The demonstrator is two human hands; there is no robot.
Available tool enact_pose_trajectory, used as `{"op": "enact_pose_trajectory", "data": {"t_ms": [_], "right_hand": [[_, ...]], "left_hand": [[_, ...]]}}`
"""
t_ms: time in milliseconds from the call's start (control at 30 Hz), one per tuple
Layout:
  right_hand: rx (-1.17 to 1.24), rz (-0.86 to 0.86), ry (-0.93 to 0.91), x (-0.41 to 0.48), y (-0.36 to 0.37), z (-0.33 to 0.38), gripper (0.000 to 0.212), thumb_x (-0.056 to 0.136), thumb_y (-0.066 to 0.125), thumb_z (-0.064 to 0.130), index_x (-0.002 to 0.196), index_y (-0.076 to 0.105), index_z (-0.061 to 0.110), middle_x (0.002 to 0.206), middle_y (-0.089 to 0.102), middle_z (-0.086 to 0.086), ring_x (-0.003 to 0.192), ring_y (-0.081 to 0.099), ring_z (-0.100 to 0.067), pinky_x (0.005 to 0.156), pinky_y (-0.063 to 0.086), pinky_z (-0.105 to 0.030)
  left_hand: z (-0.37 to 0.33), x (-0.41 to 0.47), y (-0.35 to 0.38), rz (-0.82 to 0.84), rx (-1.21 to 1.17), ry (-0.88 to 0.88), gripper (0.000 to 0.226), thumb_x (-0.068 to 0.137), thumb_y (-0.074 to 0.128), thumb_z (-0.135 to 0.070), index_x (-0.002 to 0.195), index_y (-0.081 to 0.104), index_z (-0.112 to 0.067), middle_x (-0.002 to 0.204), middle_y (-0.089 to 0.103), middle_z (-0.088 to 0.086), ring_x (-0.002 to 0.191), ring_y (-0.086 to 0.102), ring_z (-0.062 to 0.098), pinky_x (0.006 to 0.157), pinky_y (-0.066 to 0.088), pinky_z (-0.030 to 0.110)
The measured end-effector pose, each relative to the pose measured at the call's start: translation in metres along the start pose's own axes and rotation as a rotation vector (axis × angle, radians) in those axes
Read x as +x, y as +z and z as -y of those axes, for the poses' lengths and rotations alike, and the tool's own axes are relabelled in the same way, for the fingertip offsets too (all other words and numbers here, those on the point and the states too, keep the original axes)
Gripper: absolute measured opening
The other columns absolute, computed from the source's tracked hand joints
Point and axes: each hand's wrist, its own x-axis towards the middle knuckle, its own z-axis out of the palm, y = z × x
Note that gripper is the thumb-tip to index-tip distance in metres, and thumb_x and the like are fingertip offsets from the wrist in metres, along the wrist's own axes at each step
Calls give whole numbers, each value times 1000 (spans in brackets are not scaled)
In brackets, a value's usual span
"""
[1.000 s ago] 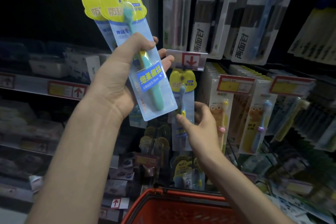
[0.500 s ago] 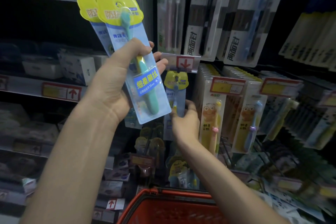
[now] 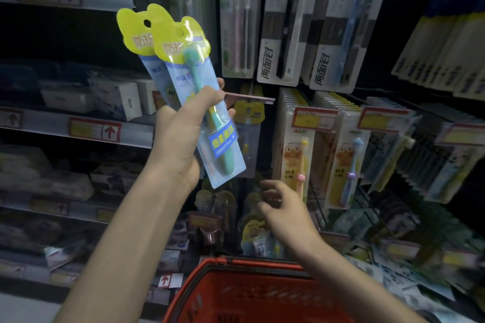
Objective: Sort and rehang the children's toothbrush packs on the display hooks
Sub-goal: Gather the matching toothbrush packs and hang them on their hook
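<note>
A person's left hand grips two children's toothbrush packs, raised before a dim shop display. The thumb lies across the clear blister of the front pack and the fingers wrap behind. That pack holds a teal brush, head up, and tilts towards 11 o'clock. The rear pack lies against its back, its yellow header showing at 10 o'clock of the front one.

At 5 o'clock from the held packs, the right hand hangs in front of the lower hooks. It is blurred, but its fingers appear loosely curled with nothing in them.

Between the two hands and further back, a matching yellow-topped pack hangs on a hook. It is partly hidden by the front pack's right edge.

At 3 o'clock of that hook, rows of cartoon-printed packs hang under red-and-yellow price tags. One shows a pink-handled brush, its neighbour a purple one.

Tall adult toothbrush packs fill the pegs at 12 o'clock. White boxes sit on a shelf at 9 o'clock. A red shopping basket sits at 6 o'clock, below both forearms.
</note>
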Motion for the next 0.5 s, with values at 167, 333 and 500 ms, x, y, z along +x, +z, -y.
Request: {"op": "enact_pose_trajectory", "data": {"t_ms": [167, 333, 500], "right_hand": [[-31, 70, -44, -22, -40, -7, 31, 103, 59, 12, 126, 66, 31, 120, 69, 11, 112, 64, -3, 90, 57, -25], [-4, 83, -53, -41, -61, -31, 27, 103, 62, 14, 118, 69, 35, 112, 73, 17, 103, 66, 6, 89, 59, -28], [103, 37, 22, -50, -71, -55, 35, 103, 56, 2, 107, 71, 33, 118, 74, 10, 99, 73, -3, 91, 62, -37]], "left_hand": [[20, -17, -5, -6, -21, 38, 13, 95, 68, -4, 104, 75, -9, 113, 78, 6, 112, 75, 32, 89, 63, 36], [41, -34, -15, -33, 33, 86, 24, 97, 65, -5, 120, 69, -2, 125, 76, 5, 115, 73, 29, 96, 61, 41], [64, -54, -22, -55, 103, 39, 16, 98, 65, -17, 112, 72, -12, 103, 79, 7, 94, 76, 24, 89, 62, 39]]}}
